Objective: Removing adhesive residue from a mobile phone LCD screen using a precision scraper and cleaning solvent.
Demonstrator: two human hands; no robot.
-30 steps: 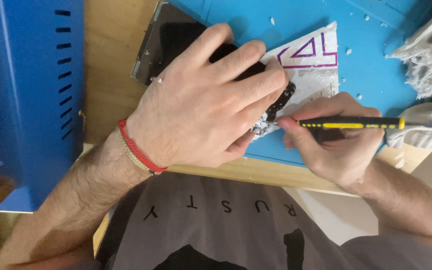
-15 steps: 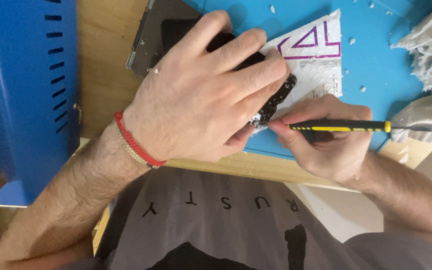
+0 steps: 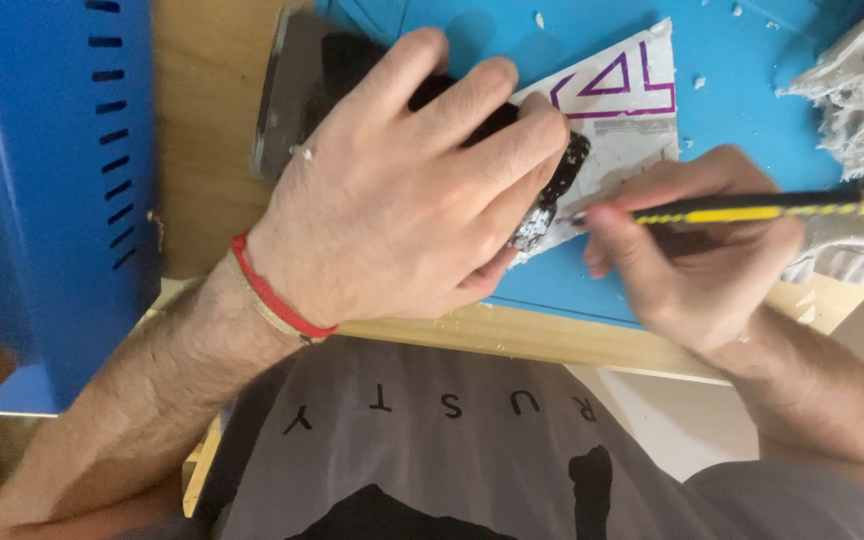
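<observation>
Metal of a blue cabinet (image 3: 47, 190), with rows of slots, fills the 9 o'clock side, and beside it runs a strip of the wooden surface (image 3: 207, 130). Next comes the left hand (image 3: 402, 205), with a red cord bracelet (image 3: 277, 295) on its wrist; it lies palm down, the fingers spread and curled over a black flat object (image 3: 562, 185), pressing it against the blue mat (image 3: 752, 120). Only the edge of this object shows past the fingertips, near the centre, and it looks rough with pale specks. Under it lies a white sheet with purple lines (image 3: 622, 100), pointing toward 1 o'clock. A dark grey plate (image 3: 287, 100) shows behind the hand at 11 o'clock. At 3 o'clock the right hand (image 3: 697, 250) is closed around a black and yellow tool (image 3: 752, 208), held like a pen, and the tip touches the edge of the black object. Crumpled grey cloth (image 3: 857, 90) lies at 2 o'clock, with small white crumbs on the mat near it.
</observation>
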